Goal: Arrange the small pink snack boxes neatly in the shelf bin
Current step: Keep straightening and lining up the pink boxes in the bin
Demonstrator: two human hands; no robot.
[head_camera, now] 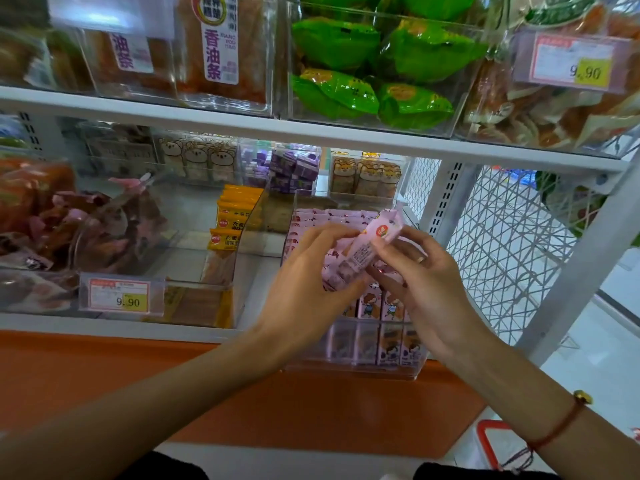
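Head view: left hand [304,282] and right hand [426,282] both pinch one pink snack box [367,247] above the shelf bin [349,367]; seemingly mid-placement; next, seat it upright among the rows.

We note two bare forearms, no sleeves reaching the wrists. The left hand [304,289] carries no jewellery that we can see. The right hand [426,289] wears a thin gold-coloured ring [420,259] on one finger. The right wrist carries a thin red cord bracelet [557,426] with a small gold-coloured bead [583,397] at its upper end and dark thread ends hanging at its lower end. We see dark clothing [446,472] at the bottom edge.
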